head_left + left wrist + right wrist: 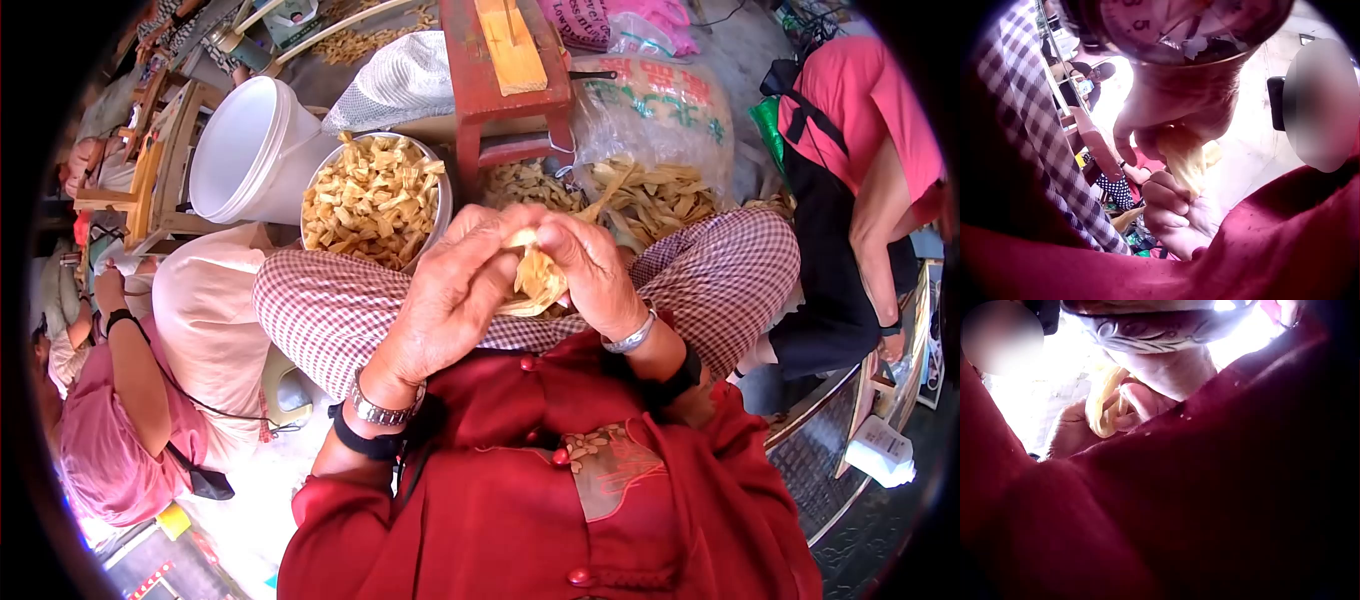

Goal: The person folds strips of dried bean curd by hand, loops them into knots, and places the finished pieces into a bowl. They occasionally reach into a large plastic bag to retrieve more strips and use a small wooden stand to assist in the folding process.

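Note:
In the head view, a pale yellow husk-like strip [540,279] is held between both hands above the lap. The left hand [455,290] pinches its upper part with curled fingers, while the right hand [590,272] grips it from the other side, thumb near the top. The hands almost touch. From the left wrist, the folded strip [1186,164] hangs between the left hand [1175,103] and the right hand [1175,215]. A looped part of the strip [1102,406] shows by the right hand [1154,387] in the right wrist view; the sleeve hides much there.
A bucket [443,205] heaped with dry yellow pieces [372,195] stands beyond the left knee, beside an empty white bucket [245,150]. Past the lap are a red stool [505,90], loose strips [665,205] and a plastic sack [655,110]. Other people sit at both sides.

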Demonstrator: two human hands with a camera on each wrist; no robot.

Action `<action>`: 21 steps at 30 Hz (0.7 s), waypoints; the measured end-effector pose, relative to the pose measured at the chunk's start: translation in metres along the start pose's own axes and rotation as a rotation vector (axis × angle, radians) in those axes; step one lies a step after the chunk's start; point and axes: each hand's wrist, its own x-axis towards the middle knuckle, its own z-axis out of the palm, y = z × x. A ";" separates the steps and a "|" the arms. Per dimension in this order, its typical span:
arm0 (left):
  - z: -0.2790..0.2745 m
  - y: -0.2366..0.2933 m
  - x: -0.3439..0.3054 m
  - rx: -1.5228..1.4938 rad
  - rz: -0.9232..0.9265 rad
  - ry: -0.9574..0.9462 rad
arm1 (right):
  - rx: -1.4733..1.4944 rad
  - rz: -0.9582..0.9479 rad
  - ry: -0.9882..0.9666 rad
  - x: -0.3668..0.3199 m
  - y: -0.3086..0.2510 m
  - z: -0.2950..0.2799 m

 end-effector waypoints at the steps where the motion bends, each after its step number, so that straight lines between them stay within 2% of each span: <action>1: 0.000 -0.001 0.000 0.143 0.085 0.000 | 0.002 0.017 0.009 0.001 0.000 -0.001; 3: 0.001 0.004 0.002 0.183 0.044 -0.056 | 0.008 0.051 0.024 0.002 0.001 0.000; 5: 0.004 0.010 0.002 0.184 -0.033 -0.081 | -0.026 -0.027 0.067 0.004 0.010 0.003; 7: 0.010 0.006 0.002 0.279 -0.025 -0.009 | -0.107 -0.111 0.078 0.007 0.012 0.006; 10: 0.017 -0.003 0.003 0.327 -0.072 0.093 | -0.041 -0.011 0.063 0.004 0.002 0.012; 13: 0.022 0.002 0.002 -0.062 -0.240 0.144 | -0.045 0.047 0.070 0.002 -0.007 0.011; 14: 0.026 -0.013 -0.001 -0.125 -0.176 0.180 | -0.053 0.051 0.108 0.003 0.000 0.008; 16: 0.023 -0.011 -0.002 -0.358 -0.232 0.151 | 0.002 0.097 0.174 0.004 0.012 0.006; 17: 0.021 -0.011 -0.003 -0.474 -0.261 0.135 | -0.041 0.083 0.173 0.005 0.016 0.002; 18: 0.018 -0.015 -0.004 -0.466 -0.288 0.066 | -0.085 0.070 0.173 0.006 0.019 -0.002; 21: 0.017 -0.020 -0.004 -0.786 -0.469 0.014 | -0.155 -0.009 0.158 0.006 0.026 -0.006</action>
